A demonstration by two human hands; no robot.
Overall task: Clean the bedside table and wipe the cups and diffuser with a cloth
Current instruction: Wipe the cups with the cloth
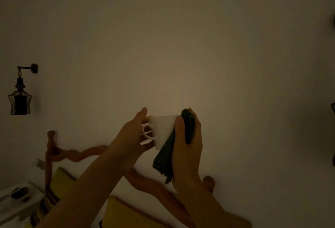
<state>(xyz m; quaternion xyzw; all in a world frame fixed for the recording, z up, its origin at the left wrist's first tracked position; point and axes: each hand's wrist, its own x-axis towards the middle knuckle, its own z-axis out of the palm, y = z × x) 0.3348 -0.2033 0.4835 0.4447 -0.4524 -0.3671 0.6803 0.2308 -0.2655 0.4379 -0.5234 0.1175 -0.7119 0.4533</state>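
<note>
I hold a white cup (163,129) up in front of the wall, tipped on its side with its handle facing me. My left hand (132,135) grips the cup at the rim and handle side. My right hand (188,142) holds a dark folded cloth (168,153) and presses it against the cup's right side, thumb on the cup wall. The cloth's loose end hangs down below the cup. The room is dim. The diffuser is not in view.
A wooden headboard (76,155) with carved posts runs below my arms, with yellow pillows (126,213) in front of it. A dark wall lantern (20,98) hangs at the left. A white bedside table (16,202) with a dark object on it sits at the lower left.
</note>
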